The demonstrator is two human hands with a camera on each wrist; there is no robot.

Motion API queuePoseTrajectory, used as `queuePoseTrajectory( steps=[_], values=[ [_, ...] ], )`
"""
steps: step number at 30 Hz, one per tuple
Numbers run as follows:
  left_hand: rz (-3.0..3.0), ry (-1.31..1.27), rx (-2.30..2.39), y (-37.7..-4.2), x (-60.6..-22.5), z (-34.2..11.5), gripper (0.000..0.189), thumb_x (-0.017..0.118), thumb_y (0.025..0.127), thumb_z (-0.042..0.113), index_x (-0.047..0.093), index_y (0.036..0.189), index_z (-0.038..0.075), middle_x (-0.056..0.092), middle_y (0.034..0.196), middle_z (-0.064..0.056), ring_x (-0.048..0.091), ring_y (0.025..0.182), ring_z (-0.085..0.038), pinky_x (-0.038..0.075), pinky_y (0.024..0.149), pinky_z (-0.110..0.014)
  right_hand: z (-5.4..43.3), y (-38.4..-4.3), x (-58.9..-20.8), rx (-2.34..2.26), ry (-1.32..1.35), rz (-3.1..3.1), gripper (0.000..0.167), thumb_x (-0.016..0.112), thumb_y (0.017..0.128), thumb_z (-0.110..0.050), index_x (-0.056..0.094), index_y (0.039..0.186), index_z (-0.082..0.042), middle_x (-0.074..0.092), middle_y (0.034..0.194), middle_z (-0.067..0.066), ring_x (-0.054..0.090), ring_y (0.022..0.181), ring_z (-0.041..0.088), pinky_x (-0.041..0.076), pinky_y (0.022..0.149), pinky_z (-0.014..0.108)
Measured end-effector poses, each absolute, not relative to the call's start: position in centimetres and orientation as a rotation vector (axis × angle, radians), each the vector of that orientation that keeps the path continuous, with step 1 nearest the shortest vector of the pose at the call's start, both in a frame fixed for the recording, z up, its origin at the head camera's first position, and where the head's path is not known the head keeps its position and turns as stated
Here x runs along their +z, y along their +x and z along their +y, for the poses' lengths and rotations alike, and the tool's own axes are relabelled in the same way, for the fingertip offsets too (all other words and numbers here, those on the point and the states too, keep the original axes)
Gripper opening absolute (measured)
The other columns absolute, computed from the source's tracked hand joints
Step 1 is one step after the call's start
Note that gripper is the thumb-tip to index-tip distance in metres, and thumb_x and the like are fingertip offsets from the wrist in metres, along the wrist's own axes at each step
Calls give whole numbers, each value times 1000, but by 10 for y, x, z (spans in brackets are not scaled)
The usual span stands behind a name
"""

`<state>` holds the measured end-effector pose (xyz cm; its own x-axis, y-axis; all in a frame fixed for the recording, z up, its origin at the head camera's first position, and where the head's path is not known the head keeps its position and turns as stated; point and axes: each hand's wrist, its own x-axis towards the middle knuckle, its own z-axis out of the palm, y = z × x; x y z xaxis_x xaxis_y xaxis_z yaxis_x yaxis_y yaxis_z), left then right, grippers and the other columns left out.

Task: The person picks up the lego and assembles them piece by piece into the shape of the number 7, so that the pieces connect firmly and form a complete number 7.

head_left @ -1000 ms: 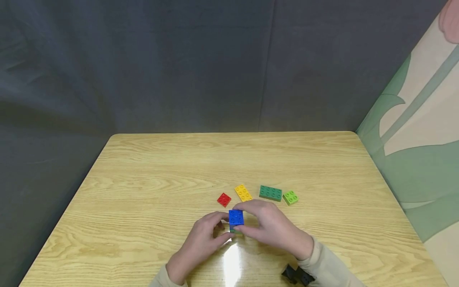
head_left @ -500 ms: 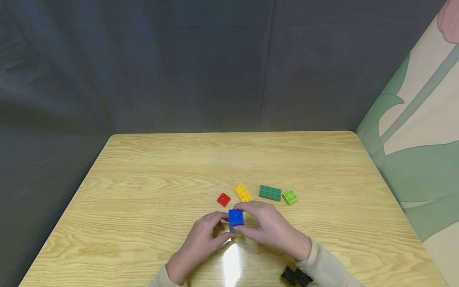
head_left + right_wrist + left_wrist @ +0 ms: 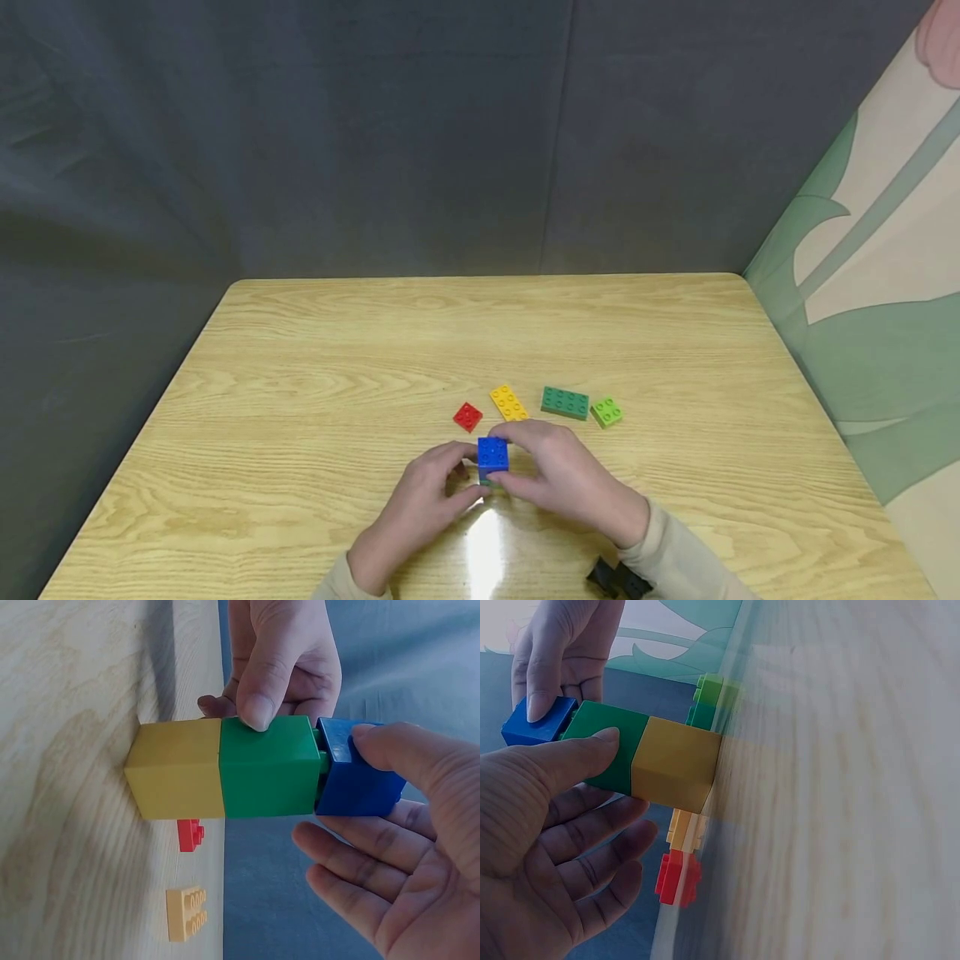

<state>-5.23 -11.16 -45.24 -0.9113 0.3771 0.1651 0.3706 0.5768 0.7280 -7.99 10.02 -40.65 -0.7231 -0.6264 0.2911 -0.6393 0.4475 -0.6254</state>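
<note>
A small tower of toy building blocks stands upright on the table, close to its near side. At its base is a yellow block (image 3: 176,771), with a green block (image 3: 268,769) joined on top. Above that sits a blue block (image 3: 492,452), slightly raised, so the green studs show in a narrow gap in the right wrist view. My left hand (image 3: 429,496) pinches the green block between thumb and fingers. From the right, my right hand (image 3: 566,473) grips the blue block, thumb on its near face and index finger behind.
Behind the tower lie a red brick (image 3: 468,417), a flat yellow brick (image 3: 509,403), a long dark green brick (image 3: 565,402) and a light green brick (image 3: 607,412). A black object (image 3: 618,578) is beside the right sleeve (image 3: 675,550). Dark cloth (image 3: 390,150) hangs behind the wooden table (image 3: 315,350).
</note>
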Motion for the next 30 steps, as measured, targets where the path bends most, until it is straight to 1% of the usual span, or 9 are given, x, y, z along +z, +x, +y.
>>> queuePoseTrajectory(
  steps=[11, 24, 30],
  values=[
    [2798, 665, 1273, -52, -452, -111, 36, 80, 82, 23, 65, 114, 18, 66, 100, 11, 61, 83, -10, 54, 75, -27, 100, -79, -406, 1136, 1171, -2672, 30, 76, 86, -25, 64, 112, -13, 69, 103, -6, 64, 98, 9, 54, 88, 30],
    [2803, 674, 1264, -51, -452, -111, 36, 80, 82, 24, 65, 114, 19, 64, 96, 14, 59, 82, -11, 53, 73, -26, 101, -77, -407, 1113, 1163, -2678, 31, 75, 87, -26, 64, 113, -13, 69, 102, -6, 65, 96, 8, 55, 86, 30],
    [2797, 666, 1269, -52, -452, -111, 35, 79, 83, 25, 65, 114, 19, 64, 97, 13, 59, 82, -11, 53, 73, -26, 101, -77, -407, 1108, 1160, -2681, 31, 74, 88, -27, 63, 113, -13, 69, 102, -7, 65, 96, 9, 55, 87, 31]
  ],
)
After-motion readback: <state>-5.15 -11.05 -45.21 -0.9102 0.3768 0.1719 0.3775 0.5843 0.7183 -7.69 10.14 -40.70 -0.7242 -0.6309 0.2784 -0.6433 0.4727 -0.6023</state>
